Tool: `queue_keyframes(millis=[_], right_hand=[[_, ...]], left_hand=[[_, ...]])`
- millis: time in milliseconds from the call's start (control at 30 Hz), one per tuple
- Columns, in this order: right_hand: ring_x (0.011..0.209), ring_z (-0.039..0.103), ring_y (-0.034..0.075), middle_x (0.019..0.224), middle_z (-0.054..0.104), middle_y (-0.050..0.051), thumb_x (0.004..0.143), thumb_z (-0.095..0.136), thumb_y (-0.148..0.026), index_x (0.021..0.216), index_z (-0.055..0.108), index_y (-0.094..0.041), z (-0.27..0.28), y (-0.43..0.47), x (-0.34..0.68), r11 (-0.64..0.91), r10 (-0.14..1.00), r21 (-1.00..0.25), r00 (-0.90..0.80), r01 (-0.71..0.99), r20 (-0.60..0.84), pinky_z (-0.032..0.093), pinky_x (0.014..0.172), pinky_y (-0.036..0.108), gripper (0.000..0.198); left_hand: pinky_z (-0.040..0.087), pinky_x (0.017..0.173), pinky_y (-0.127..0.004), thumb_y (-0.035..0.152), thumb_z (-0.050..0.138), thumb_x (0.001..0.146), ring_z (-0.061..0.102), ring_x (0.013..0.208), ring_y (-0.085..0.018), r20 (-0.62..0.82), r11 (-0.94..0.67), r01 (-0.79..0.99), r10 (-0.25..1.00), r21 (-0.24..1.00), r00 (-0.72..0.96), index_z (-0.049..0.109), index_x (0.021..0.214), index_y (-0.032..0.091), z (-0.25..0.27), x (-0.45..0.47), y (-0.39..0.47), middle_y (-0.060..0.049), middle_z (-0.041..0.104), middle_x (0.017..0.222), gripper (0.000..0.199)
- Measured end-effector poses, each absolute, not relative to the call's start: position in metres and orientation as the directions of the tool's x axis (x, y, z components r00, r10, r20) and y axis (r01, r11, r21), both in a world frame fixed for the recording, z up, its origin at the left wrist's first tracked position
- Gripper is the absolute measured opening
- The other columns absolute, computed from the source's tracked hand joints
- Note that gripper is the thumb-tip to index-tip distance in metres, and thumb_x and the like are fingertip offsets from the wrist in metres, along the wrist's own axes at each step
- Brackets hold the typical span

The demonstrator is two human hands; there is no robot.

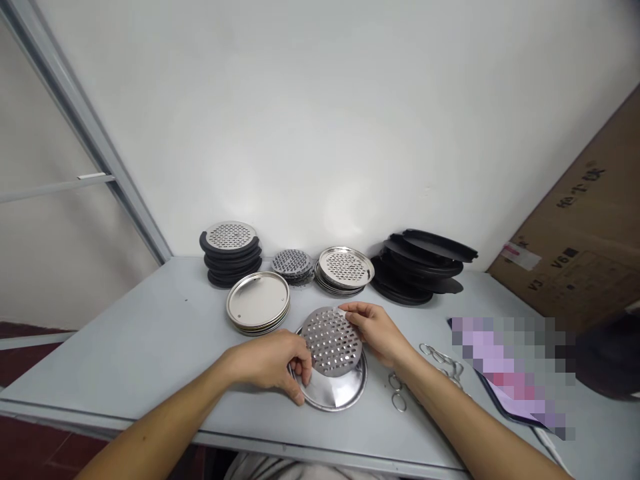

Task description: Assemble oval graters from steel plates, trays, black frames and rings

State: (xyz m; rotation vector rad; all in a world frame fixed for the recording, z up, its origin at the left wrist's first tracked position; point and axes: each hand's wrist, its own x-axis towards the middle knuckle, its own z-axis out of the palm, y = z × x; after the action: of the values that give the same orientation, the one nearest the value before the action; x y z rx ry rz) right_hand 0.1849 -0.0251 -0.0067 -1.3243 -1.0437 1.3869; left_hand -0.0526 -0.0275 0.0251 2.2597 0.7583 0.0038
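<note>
A round perforated grater disc [332, 341] of shiny metal, with raised teeth, is tilted above a shallow round metal plate [345, 397] near the table's front. My right hand [373, 327] pinches the disc at its upper right edge, thumb on top. At the left, my left hand [275, 360] has its fingers curled at the plate's left rim, close to the disc's edge; its thumb lies along the rim. The underside of the disc and part of the plate's far side are hidden.
Behind stand a stack of plain metal plates [259, 300], small grater discs [291, 263], plates with a grater disc on top [346, 268], black-rimmed graters [231, 257] and black trays [425, 263]. Metal wire rings [399, 401], a blurred screen [505, 373] and a cardboard box [575, 247] are right.
</note>
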Motion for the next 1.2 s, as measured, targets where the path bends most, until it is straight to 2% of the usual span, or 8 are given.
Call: queue_keyframes(millis=[567, 667, 767, 833, 900, 1000, 1067, 1200], right_hand=[[0.062, 0.058, 0.014, 0.072, 0.068, 0.003, 0.071, 0.061, -0.020, 0.094, 0.070, -0.012, -0.007, -0.025, 0.186, -0.213, 0.977, -0.977, -0.001, -0.025, -0.213, 0.043, 0.060, 0.025, 0.026], [0.062, 0.059, 0.014, 0.071, 0.068, 0.003, 0.072, 0.061, -0.022, 0.095, 0.071, -0.012, -0.008, -0.025, 0.187, -0.174, 0.985, -0.984, 0.001, 0.034, -0.174, 0.044, 0.060, 0.025, 0.027], [0.064, 0.060, 0.016, 0.072, 0.069, 0.004, 0.073, 0.061, -0.025, 0.094, 0.072, -0.013, -0.011, -0.023, 0.190, -0.092, 0.995, -0.985, -0.014, 0.144, -0.095, 0.045, 0.060, 0.026, 0.027], [0.064, 0.060, 0.016, 0.072, 0.070, 0.004, 0.074, 0.062, -0.026, 0.095, 0.072, -0.013, -0.013, -0.022, 0.192, -0.051, 0.998, -0.974, -0.025, 0.220, -0.057, 0.045, 0.060, 0.027, 0.027], [0.063, 0.060, 0.017, 0.072, 0.070, 0.004, 0.073, 0.062, -0.024, 0.097, 0.072, -0.014, -0.014, -0.022, 0.194, -0.019, 0.999, -0.958, -0.036, 0.288, -0.031, 0.046, 0.061, 0.027, 0.028], [0.065, 0.061, 0.017, 0.073, 0.070, 0.004, 0.073, 0.062, -0.022, 0.095, 0.072, -0.014, -0.011, -0.022, 0.198, 0.025, 0.997, -0.930, -0.071, 0.367, -0.001, 0.046, 0.062, 0.027, 0.026], [0.067, 0.061, 0.017, 0.073, 0.071, 0.004, 0.074, 0.060, -0.022, 0.093, 0.072, -0.014, -0.008, -0.023, 0.200, 0.044, 0.993, -0.916, -0.115, 0.399, -0.002, 0.045, 0.063, 0.026, 0.024], [0.068, 0.060, 0.017, 0.075, 0.071, 0.003, 0.075, 0.057, -0.019, 0.088, 0.072, -0.015, 0.000, -0.025, 0.200, 0.089, 0.970, -0.895, -0.240, 0.436, -0.021, 0.045, 0.064, 0.026, 0.020]], left_hand=[[0.040, 0.061, -0.021, 0.039, 0.081, 0.066, 0.059, 0.072, -0.013, -0.160, -0.512, 0.446, 0.508, 0.734, 0.847, 0.072, 0.077, 0.019, 0.020, -0.055, -0.027, 0.001, 0.065, 0.077, 0.025], [0.039, 0.063, -0.022, 0.038, 0.080, 0.066, 0.057, 0.073, -0.013, -0.163, -0.528, 0.484, 0.541, 0.698, 0.825, 0.069, 0.075, 0.018, 0.022, -0.054, -0.030, 0.001, 0.064, 0.077, 0.024], [0.038, 0.061, -0.022, 0.034, 0.084, 0.059, 0.055, 0.074, -0.014, -0.179, -0.538, 0.573, 0.614, 0.618, 0.769, 0.064, 0.075, 0.019, 0.033, -0.055, -0.032, 0.003, 0.061, 0.078, 0.029], [0.037, 0.059, -0.021, 0.029, 0.085, 0.056, 0.055, 0.074, -0.014, -0.195, -0.527, 0.608, 0.639, 0.594, 0.744, 0.063, 0.077, 0.019, 0.047, -0.056, -0.031, 0.003, 0.061, 0.079, 0.031], [0.039, 0.059, -0.022, 0.029, 0.081, 0.062, 0.056, 0.073, -0.014, -0.172, -0.519, 0.608, 0.659, 0.601, 0.732, 0.063, 0.081, 0.020, 0.062, -0.056, -0.026, 0.003, 0.061, 0.080, 0.027], [0.042, 0.070, -0.024, 0.029, 0.070, 0.076, 0.058, 0.083, -0.016, -0.013, -0.559, 0.577, 0.712, 0.596, 0.702, 0.064, 0.091, 0.020, 0.077, -0.051, -0.013, 0.001, 0.064, 0.090, 0.018], [0.043, 0.076, -0.026, 0.027, 0.069, 0.078, 0.058, 0.090, -0.018, 0.043, -0.579, 0.587, 0.731, 0.566, 0.681, 0.064, 0.099, 0.022, 0.077, -0.047, -0.006, -0.001, 0.064, 0.099, 0.022], [0.043, 0.087, -0.031, 0.031, 0.071, 0.077, 0.057, 0.101, -0.021, 0.018, -0.569, 0.585, 0.726, 0.578, 0.688, 0.063, 0.112, 0.025, 0.059, -0.042, -0.004, -0.003, 0.061, 0.114, 0.036]])
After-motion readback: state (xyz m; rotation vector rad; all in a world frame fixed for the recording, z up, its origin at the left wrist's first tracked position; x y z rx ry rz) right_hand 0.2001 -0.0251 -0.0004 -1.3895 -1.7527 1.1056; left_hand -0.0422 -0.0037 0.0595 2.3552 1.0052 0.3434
